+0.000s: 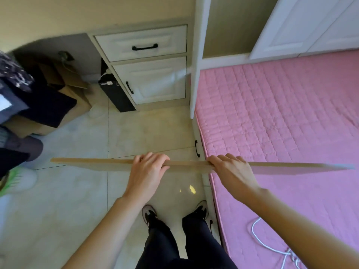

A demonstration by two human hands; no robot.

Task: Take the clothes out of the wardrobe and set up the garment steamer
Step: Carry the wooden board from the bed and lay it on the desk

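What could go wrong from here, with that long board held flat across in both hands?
1. The long flat tan board spans well past both hands; its left end hangs near the pile of dark clothes and cardboard boxes, so a turn could clip it.
2. Left hand and right hand grip close together near the middle, so the ends may swing or sag.
3. The white cord on the pink quilted mattress could snag if the board is laid there.

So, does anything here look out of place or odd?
Yes: a white cord lies loose on the pink quilted mattress, and both hands hold a long flat beige board, not clothes.
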